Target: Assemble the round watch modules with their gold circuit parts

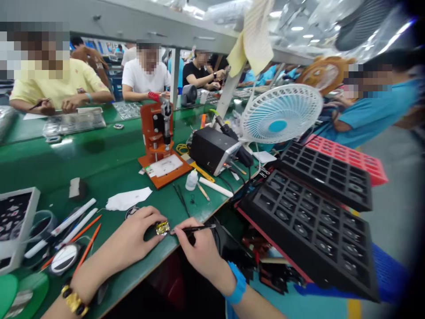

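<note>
Near the front edge of the green bench, my left hand [134,232] pinches a small gold-and-silver metal part [162,227] between thumb and fingers. My right hand [202,248] is closed around a thin dark pair of tweezers [201,227], whose tip points left at the part; whether the two touch is too small to tell. Behind my left hand lies a white cloth [129,199], and a round object beside it is partly hidden by the fingers. A white dropper bottle [191,180] stands beyond my right hand.
An orange hand press [156,137], a black box [212,149] and a white fan [282,115] stand behind. Black compartment trays [308,221] holding round parts flank the right. Pens, orange sticks and a white tray [29,212] lie left. Several people sit opposite.
</note>
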{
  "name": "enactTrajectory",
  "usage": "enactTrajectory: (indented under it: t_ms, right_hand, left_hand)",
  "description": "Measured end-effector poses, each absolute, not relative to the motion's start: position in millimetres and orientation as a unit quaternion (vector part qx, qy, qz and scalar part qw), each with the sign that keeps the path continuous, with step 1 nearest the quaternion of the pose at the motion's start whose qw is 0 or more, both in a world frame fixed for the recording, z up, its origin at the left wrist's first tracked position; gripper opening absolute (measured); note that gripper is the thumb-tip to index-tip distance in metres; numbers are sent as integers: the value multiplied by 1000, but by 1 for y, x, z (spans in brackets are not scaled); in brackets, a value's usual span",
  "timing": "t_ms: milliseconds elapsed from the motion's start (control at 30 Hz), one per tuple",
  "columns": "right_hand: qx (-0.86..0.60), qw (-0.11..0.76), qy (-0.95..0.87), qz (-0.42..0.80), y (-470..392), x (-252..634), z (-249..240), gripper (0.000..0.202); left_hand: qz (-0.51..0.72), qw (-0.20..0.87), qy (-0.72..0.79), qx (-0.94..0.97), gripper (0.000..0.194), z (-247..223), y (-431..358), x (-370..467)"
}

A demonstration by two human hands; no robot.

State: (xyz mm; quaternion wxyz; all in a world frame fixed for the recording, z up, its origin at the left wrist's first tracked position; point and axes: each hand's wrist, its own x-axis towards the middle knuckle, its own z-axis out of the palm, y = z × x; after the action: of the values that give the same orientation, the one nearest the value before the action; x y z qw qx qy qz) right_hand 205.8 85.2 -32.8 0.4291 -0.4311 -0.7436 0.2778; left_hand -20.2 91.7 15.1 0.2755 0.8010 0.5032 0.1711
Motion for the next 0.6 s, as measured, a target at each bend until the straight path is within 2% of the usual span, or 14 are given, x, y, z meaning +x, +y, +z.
enactTrajectory:
  t_ms: [600]
  right_hand:
    - [-426,434,-745,276,86,208,-35,9]
  left_hand:
    - [165,291,504,796,25,25,93,-19]
